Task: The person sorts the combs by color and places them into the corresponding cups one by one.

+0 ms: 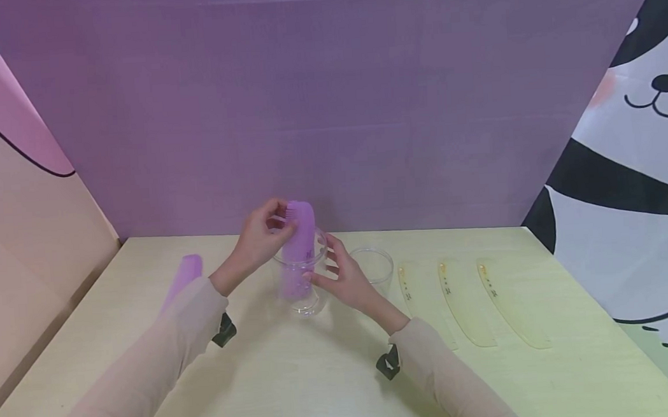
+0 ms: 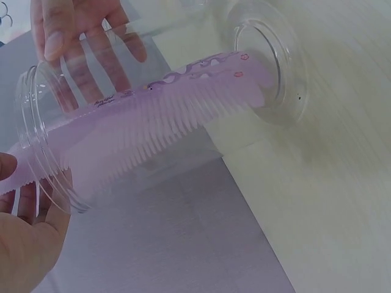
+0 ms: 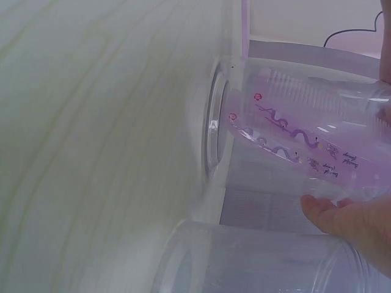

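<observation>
A clear plastic cup (image 1: 307, 309) stands on the table with purple combs (image 1: 301, 242) upright inside. The right wrist view shows two printed comb spines through its wall. My left hand (image 1: 260, 237) pinches the top of a comb at the cup's rim, its fingers partly hidden behind the comb. My right hand (image 1: 346, 278) holds the cup's right side, thumb in front and fingers round behind. Another purple comb (image 1: 184, 276) lies on the table at the left, partly covered by my left sleeve.
A second clear cup (image 1: 374, 266) stands just right of my right hand. Three pale yellow combs (image 1: 468, 309) lie side by side on the right of the table (image 1: 299, 389). A purple backdrop (image 1: 328, 107) rises behind the table.
</observation>
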Available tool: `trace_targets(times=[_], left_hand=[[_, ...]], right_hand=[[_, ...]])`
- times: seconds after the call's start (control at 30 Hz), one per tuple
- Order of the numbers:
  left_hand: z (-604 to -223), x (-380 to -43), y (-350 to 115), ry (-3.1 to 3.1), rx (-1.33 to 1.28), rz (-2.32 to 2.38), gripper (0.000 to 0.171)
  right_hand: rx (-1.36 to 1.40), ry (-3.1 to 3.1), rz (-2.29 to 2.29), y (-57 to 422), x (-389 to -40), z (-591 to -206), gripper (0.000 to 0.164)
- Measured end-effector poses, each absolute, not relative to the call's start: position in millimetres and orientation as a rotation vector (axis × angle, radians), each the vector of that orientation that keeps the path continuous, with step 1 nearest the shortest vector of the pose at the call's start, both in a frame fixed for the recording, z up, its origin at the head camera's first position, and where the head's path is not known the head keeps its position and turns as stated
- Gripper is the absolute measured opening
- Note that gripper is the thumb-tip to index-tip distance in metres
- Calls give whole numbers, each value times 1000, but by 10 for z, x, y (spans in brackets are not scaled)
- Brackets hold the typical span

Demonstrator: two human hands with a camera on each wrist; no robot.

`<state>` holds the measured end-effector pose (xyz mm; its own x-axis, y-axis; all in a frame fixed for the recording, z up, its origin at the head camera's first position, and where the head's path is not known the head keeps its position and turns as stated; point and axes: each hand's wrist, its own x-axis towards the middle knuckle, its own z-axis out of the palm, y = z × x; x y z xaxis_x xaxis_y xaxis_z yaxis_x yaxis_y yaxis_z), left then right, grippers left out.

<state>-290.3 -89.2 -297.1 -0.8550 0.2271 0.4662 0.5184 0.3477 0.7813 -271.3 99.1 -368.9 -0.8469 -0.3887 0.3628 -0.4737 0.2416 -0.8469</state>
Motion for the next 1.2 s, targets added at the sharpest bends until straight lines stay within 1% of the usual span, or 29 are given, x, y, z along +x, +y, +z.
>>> trace_targets(times=[0.37,0.77,1.13,1.2], left_hand=[[-2989,-2944,-881,-2353,-704,-1465,22],[-3017,-2987,-881,-2351,-665,-1491,29],[-3016,-2986,-883,-2359,-728,-1408,32],[-3019,-2999,-892,-2357,-737,-1386,32]], right_hand=[[825,-2414,1687,988,-2707,-3682,75],[816,-2436,1676,986,-2716,-3689,76],[841,-2429,1695,984,-2724,-3682,75],[843,-2439,1699,975,-2668,-3612,76]])
